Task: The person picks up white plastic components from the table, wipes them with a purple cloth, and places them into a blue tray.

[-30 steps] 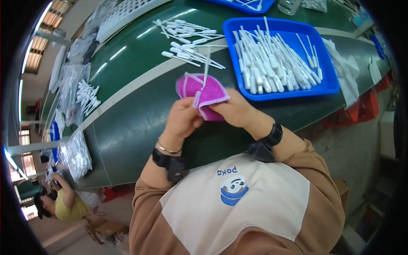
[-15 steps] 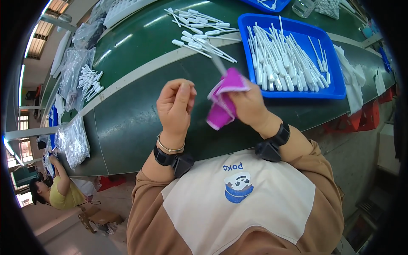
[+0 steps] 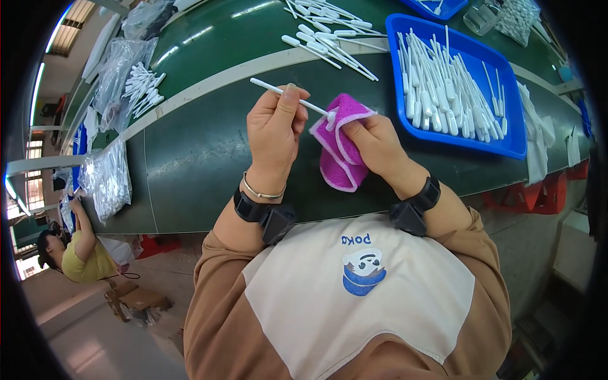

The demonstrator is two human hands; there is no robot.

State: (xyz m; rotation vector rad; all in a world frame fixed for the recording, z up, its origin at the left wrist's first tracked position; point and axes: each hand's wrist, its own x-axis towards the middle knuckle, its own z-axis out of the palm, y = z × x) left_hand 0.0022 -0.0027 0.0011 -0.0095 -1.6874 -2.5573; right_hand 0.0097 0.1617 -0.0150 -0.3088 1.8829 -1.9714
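My left hand [image 3: 273, 130] pinches a slim white plastic stick [image 3: 265, 84] between thumb and fingers. The stick slants down to the right, and its wider end rests against a purple cloth [image 3: 342, 161] with pale edging. Folded and bunched, the cloth is gripped by my right hand [image 3: 380, 147]; part of it hangs below. Right of that hand, a blue tray [image 3: 520, 136] holds many similar white sticks [image 3: 437, 95] with wide, rounded ends. A loose group of them [image 3: 329, 47] lies beyond my hands, left of the tray.
Clear plastic bags [image 3: 109, 183] lie along the left side, near a pile of small white pieces [image 3: 142, 88]. A white cloth [image 3: 537, 133] hangs by the tray's right side. Red stools [image 3: 544, 193] stand under the bench's right edge. A co-worker [image 3: 82, 253] sits far left.
My left hand, with no stick visible in it before, now grips a white stick. The stick was a blur beside the cloth earlier. The whole view has shifted slightly.
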